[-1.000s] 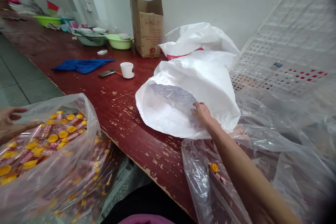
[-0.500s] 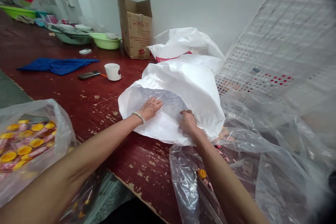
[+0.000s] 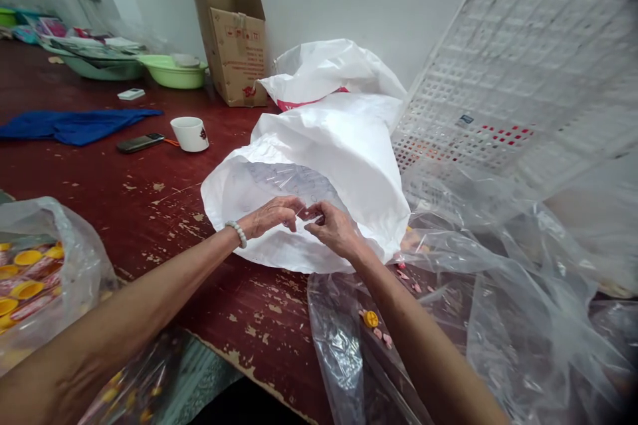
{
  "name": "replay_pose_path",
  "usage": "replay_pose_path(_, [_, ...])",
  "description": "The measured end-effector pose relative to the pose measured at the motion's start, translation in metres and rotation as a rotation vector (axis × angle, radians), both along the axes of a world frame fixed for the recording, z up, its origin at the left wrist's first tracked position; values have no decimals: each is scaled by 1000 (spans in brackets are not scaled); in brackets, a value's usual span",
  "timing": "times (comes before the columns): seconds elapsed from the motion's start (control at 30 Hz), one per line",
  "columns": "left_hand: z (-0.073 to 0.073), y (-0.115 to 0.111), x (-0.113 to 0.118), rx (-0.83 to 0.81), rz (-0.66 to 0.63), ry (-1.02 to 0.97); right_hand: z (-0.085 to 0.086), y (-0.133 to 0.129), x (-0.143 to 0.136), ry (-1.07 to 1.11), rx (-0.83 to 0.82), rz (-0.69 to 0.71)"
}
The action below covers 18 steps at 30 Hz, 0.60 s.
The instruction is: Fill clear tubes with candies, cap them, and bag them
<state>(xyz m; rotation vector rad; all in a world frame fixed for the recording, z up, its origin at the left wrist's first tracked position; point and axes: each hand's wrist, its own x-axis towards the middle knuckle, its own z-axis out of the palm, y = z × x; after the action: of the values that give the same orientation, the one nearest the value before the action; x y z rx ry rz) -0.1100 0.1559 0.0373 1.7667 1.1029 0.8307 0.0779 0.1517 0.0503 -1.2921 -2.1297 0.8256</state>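
Observation:
A white sack (image 3: 359, 139) lies on its side with its mouth facing me. Clear plastic pieces (image 3: 279, 176) fill the inside behind my hands; their exact kind is hard to tell. My left hand (image 3: 274, 216), with a beaded bracelet (image 3: 236, 234) at its wrist, is in the sack's mouth with fingers bent. Facing it, my right hand (image 3: 333, 229) has thumb and fingers curled inward. The fingertips of both hands nearly meet, closed around something see-through and too faint to name.
At left stands a clear bag (image 3: 84, 246) of yellow-capped tubes. A white cup (image 3: 190, 134), a phone (image 3: 141, 142), a blue cloth (image 3: 74, 126) and a cardboard box (image 3: 239, 46) sit farther back. At right, clear plastic sheeting (image 3: 508, 279) lies below a leaning white crate (image 3: 513, 73).
My hands were apart, reaching into the sack's mouth at the clear plastic. Now they have come together near its front, fingertips almost touching. The view has shifted slightly right.

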Motion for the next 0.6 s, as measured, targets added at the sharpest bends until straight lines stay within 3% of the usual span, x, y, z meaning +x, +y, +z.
replay_pose_path(0.07, [1, -11, 1, -277, -81, -291, -2, -7, -6, 77, -2, -17])
replay_pose_path(0.13, [0, -19, 1, -484, -121, -448, -6, -9, -10, 141, -23, -23])
replay_pose_path(0.23, [-3, -24, -4, -626, -77, -544, -7, 3, -12, 103, -42, 15])
replay_pose_path(0.37, [3, -26, -21, -670, 241, -739, -7, 42, -5, -351, 130, -109])
replay_pose_path(0.43, [8, -26, -34, -632, 411, -837, -11, 62, -5, -445, 172, -133])
replay_pose_path(0.6, [11, -27, -63, -530, 568, -839, -29, 99, -14, -535, 191, -65])
